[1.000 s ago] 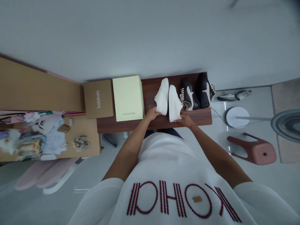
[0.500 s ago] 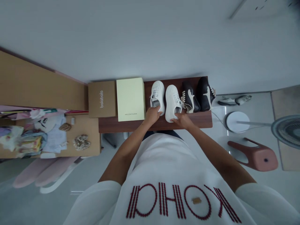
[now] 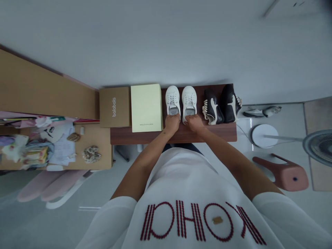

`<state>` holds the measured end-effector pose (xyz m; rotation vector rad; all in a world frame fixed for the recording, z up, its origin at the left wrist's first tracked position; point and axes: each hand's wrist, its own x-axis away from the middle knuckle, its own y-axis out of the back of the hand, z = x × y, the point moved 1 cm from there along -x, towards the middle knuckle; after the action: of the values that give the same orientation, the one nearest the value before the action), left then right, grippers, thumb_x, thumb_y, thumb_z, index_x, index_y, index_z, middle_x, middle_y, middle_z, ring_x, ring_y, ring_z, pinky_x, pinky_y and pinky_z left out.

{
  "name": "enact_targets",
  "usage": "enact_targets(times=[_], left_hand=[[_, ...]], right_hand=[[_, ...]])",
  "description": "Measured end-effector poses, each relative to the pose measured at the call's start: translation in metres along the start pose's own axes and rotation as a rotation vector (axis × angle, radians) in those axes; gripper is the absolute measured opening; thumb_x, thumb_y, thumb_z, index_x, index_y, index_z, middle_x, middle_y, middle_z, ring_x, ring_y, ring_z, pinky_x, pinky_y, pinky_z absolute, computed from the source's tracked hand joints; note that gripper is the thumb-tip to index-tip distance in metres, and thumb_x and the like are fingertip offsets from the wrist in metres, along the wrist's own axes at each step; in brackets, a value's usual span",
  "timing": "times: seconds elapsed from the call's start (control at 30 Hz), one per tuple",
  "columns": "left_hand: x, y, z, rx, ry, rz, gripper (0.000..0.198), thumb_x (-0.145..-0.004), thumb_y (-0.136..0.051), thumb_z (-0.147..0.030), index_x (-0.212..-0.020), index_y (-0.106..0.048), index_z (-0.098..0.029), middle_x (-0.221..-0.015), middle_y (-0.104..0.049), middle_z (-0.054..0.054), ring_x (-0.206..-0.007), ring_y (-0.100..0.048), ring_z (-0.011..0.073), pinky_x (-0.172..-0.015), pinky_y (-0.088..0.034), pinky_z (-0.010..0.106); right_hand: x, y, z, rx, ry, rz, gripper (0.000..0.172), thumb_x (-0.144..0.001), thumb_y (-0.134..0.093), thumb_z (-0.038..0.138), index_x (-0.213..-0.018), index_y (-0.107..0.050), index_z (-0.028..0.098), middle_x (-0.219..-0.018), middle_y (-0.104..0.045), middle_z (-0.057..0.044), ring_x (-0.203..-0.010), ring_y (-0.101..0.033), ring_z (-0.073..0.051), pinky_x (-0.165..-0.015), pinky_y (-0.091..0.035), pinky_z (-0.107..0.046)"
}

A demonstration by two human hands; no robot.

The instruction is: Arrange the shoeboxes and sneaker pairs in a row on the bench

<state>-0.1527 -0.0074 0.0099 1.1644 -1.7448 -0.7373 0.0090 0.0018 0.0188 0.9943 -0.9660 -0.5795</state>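
Observation:
Two white lace-up sneakers stand side by side on a dark wooden bench top point(image 3: 145, 137), toes toward the wall. My left hand point(image 3: 172, 123) is closed on the heel of the left sneaker point(image 3: 172, 98), and my right hand point(image 3: 194, 122) grips the heel of the right sneaker point(image 3: 189, 98). The fingers cover both heels. Right of them, a black shoe with cream trim point(image 3: 212, 106) lies tilted beside its black mate point(image 3: 229, 103). To the left of the sneakers sits a pale yellow shoebox point(image 3: 146, 107).
A brown box point(image 3: 114, 107) adjoins the yellow one. At left, a cardboard-coloured desk point(image 3: 98, 135) carries papers, bags and a scrunchie point(image 3: 91, 154). On the right are a pink stool point(image 3: 290, 175), a standing fan point(image 3: 319, 147) and more shoes point(image 3: 261, 111) on the floor.
The right sneaker has moved back toward the wall and straightened, level with the left one. The left sneaker has turned slightly and sits straighter. Both hands remain at the heels.

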Motion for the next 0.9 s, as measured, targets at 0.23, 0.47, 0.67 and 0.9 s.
enact_targets(times=[0.23,0.47,0.67,0.9], left_hand=[[-0.003,0.005,0.005,-0.191,-0.048,0.023,0.026,-0.102,-0.051,-0.016,-0.116,-0.073,-0.014,-0.104,-0.080,0.019,-0.109,-0.073,0.0325,-0.105,-0.046,0.046],[-0.010,0.000,0.015,-0.045,0.015,0.019,0.025,-0.100,-0.051,-0.012,-0.109,-0.074,-0.015,-0.103,-0.079,0.020,-0.109,-0.072,0.0320,-0.108,-0.043,0.046],[-0.013,-0.005,0.017,-0.064,0.017,0.030,0.025,-0.100,-0.051,-0.010,-0.111,-0.073,-0.012,-0.104,-0.079,0.020,-0.109,-0.072,0.0317,-0.109,-0.042,0.045],[-0.013,-0.008,0.016,-0.095,0.018,0.004,0.024,-0.102,-0.052,-0.013,-0.109,-0.075,-0.015,-0.100,-0.079,0.018,-0.110,-0.073,0.0318,-0.106,-0.045,0.044]], right_hand=[[-0.019,-0.004,0.004,0.000,0.010,-0.005,0.022,-0.107,-0.057,0.023,-0.112,-0.074,0.010,-0.116,-0.080,-0.023,-0.109,-0.076,-0.032,-0.096,-0.048,-0.038],[-0.026,-0.014,0.002,0.001,0.013,-0.025,0.022,-0.106,-0.058,0.021,-0.113,-0.074,0.009,-0.117,-0.080,-0.022,-0.111,-0.075,-0.031,-0.100,-0.049,-0.039],[-0.034,-0.019,0.003,0.008,0.012,-0.007,0.026,-0.106,-0.055,0.021,-0.113,-0.077,0.010,-0.118,-0.080,-0.023,-0.107,-0.076,-0.031,-0.099,-0.049,-0.039],[-0.033,-0.020,0.004,-0.022,-0.003,-0.018,0.024,-0.104,-0.059,0.021,-0.115,-0.077,0.009,-0.118,-0.079,-0.023,-0.110,-0.073,-0.032,-0.101,-0.045,-0.040]])
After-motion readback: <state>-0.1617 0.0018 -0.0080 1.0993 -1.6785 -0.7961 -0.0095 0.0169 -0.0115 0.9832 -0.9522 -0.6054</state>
